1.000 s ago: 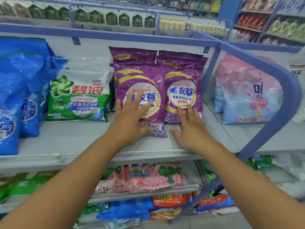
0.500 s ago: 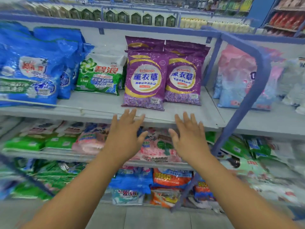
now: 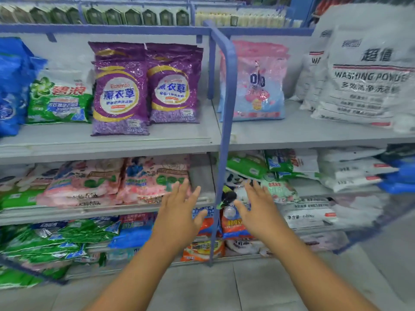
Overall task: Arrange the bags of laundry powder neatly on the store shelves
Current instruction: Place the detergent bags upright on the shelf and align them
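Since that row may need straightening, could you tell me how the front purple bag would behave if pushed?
The front purple bag would likely slide on its glossy film. It looks soft and grain-filled, so probably floppy. Leaning upright, it may slump.

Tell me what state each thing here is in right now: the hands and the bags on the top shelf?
Left hand: open, empty, touching no bag.
Right hand: open, empty, held in the air.
Purple bags: upright, side by side, leaning back.
Green and white bag: leaning back beside the purple ones.
Pink and blue bag: upright, behind the blue divider rail.
White bags: leaning, stacked together.
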